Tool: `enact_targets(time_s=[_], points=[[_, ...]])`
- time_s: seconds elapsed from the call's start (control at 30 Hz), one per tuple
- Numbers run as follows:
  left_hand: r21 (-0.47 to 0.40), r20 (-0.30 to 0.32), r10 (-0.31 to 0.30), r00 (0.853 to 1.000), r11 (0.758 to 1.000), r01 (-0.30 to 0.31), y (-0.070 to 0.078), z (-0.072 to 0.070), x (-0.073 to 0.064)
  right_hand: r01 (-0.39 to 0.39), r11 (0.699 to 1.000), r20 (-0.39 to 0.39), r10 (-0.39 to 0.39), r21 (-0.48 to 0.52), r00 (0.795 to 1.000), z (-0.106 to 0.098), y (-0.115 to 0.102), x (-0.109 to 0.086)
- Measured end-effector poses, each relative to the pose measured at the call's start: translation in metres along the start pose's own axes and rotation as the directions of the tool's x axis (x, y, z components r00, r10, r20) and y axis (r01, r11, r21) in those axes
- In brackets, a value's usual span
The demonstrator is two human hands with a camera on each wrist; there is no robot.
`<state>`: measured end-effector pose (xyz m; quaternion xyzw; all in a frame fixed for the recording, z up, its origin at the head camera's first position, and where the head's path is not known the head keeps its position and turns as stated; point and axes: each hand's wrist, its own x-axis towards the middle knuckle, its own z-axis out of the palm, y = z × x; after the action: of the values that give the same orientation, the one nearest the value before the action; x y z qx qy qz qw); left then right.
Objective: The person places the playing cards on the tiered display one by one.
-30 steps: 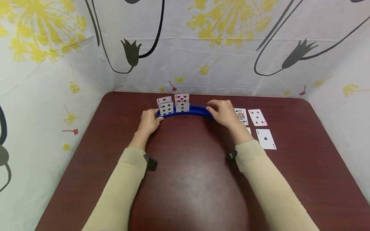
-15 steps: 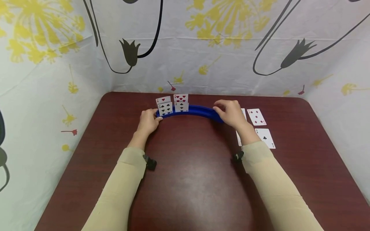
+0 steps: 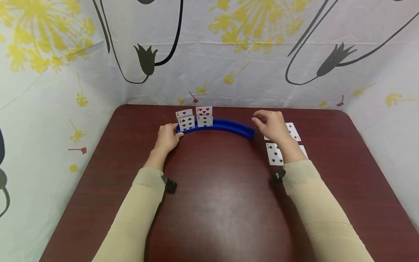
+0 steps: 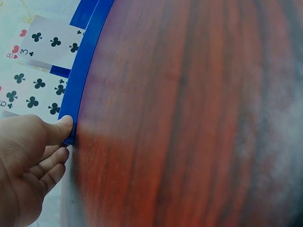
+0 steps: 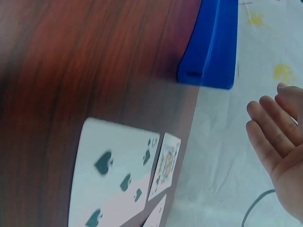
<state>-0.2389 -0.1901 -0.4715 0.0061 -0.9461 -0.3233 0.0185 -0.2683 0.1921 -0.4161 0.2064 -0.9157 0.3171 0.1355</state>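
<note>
A curved blue card holder (image 3: 234, 128) stands near the table's far edge. Its left end is pinched by my left hand (image 3: 167, 138), thumb on the front rim in the left wrist view. Upright in its left half are the six of clubs (image 4: 35, 90) and the three of clubs (image 4: 54, 42) in front, with a heart card (image 3: 184, 113) and the eight of hearts (image 3: 204, 110) behind. My right hand (image 3: 273, 125), holding nothing, hovers right of the holder's free end (image 5: 208, 71), its fingers loosely bent, above cards lying on the table.
Face up on the table at right lie a five of spades (image 5: 118, 170), a king (image 5: 165, 165), a diamond card (image 3: 293, 131) and another card (image 3: 303, 150), partly hidden by my right arm. A patterned cloth (image 3: 196, 54) hangs behind the dark red table (image 3: 216, 203).
My right hand has left the holder's right end and moved right, over the loose cards. The left hand keeps its grip; the holder and its cards have not visibly moved.
</note>
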Motion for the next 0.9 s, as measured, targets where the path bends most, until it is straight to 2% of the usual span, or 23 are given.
enact_targets(time_s=[0.17,0.53,0.9], points=[[-0.001,0.001,-0.005,1.0,1.0,0.005,-0.001,0.0,0.001,0.003,1.0,-0.005,-0.003,-0.003,1.0,-0.007,0.009,-0.002],[0.002,-0.001,0.003,1.0,1.0,-0.003,-0.001,0.0,0.002,-0.045,0.998,0.002,0.045,-0.045,0.999,-0.029,0.017,-0.008],[0.004,-0.006,0.006,1.0,1.0,-0.006,0.001,0.0,0.0,-0.078,0.994,0.016,0.079,-0.073,0.997,-0.044,0.042,-0.013]])
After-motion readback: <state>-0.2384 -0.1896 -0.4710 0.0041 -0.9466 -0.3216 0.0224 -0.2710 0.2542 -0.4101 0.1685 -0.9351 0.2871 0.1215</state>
